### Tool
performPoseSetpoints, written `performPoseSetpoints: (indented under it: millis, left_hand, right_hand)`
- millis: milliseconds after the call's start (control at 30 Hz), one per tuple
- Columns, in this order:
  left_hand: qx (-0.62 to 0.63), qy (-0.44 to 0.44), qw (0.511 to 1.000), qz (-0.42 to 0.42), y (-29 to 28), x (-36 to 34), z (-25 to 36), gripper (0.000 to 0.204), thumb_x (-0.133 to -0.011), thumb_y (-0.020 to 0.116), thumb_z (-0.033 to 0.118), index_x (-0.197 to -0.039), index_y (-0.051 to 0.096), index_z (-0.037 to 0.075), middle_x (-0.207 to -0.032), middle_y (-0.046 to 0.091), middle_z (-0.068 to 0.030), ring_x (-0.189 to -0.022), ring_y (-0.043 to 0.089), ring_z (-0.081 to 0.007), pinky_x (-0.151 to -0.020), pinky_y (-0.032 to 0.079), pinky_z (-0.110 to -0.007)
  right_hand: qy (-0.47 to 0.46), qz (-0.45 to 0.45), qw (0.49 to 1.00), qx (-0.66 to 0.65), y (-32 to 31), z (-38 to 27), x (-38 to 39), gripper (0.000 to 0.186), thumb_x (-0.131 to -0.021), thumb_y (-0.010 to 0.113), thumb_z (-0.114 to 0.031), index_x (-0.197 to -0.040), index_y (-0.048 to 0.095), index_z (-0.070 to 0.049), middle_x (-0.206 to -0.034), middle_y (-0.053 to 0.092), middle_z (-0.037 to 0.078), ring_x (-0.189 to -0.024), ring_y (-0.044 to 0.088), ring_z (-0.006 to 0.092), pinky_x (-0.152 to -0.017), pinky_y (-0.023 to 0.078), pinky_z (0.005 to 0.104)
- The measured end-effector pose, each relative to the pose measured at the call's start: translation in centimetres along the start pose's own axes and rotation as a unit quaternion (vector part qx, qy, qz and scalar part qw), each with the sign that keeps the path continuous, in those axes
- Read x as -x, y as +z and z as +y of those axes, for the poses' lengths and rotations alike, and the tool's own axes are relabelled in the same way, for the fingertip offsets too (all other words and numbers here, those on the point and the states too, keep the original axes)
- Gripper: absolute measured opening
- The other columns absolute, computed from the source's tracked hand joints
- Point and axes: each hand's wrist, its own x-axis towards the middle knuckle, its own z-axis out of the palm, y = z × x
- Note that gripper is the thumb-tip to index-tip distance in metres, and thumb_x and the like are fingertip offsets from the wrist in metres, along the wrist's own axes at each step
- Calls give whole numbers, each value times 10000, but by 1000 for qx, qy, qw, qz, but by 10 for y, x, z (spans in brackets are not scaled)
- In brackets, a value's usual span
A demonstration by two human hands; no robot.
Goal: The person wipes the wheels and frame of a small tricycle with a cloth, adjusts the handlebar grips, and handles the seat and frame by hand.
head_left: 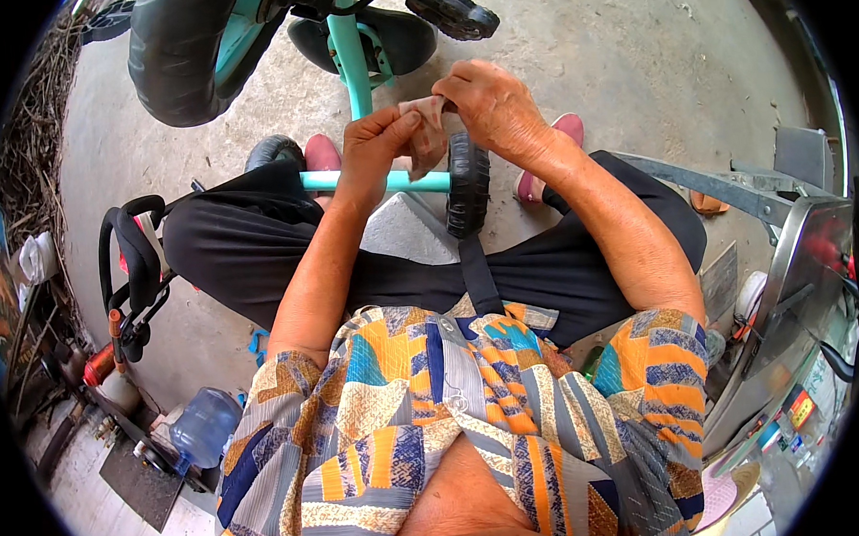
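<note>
Between my hands hangs a small, crumpled, pale pinkish cloth [428, 139]. My left hand [374, 148] pinches it between thumb and fingers on one side. My right hand [492, 110] is closed on its upper corner, with the fingertips partly hidden. Below and behind the cloth lies a turquoise child's tricycle, tipped over, with its axle bar [416, 180] running to a small black rear wheel [469, 185]. Its large black front wheel [185, 58], a black pedal [452, 10] and a dark seat [405, 39] are farther off. Neither hand visibly touches the tricycle.
A pale angular block [409, 229] sits between my legs under the axle. Left are a black padded frame [139, 247], a blue water jug [206, 426] and a heap of dry twigs [44, 112]. A metal-framed glass panel [786, 300] and a grey metal bar [704, 181] stand right.
</note>
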Motion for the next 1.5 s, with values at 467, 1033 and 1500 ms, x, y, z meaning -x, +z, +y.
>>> performPoseSetpoints:
  millis: [467,1033,1500]
  left_hand:
    - [211,-54,976,12,-6,-9,-10,400,-953,418,244,-1233,522,-23,-1081,642,-140,-930,648,-226,-841,519,-342]
    - [64,-8,997,48,4,-2,-9,160,-890,562,99,-937,667,-13,-902,684,-93,-832,659,-178,-817,511,-290]
    - [53,98,990,85,-7,-10,7,273,-854,571,-17,-1121,605,25,-876,641,-65,-787,617,-156,-761,492,-278]
  right_hand:
    - [388,-250,750,-474,21,-4,6,387,-918,496,-384,-1035,663,-55,-996,681,78,-824,645,192,-712,494,346]
    - [410,25,598,-689,24,-9,3,217,-830,615,-88,-1035,595,-20,-948,624,58,-811,580,129,-701,465,250]
    - [436,73,604,-664,28,-3,1,126,-809,612,-51,-930,638,-28,-732,591,12,-577,519,74,-519,391,205]
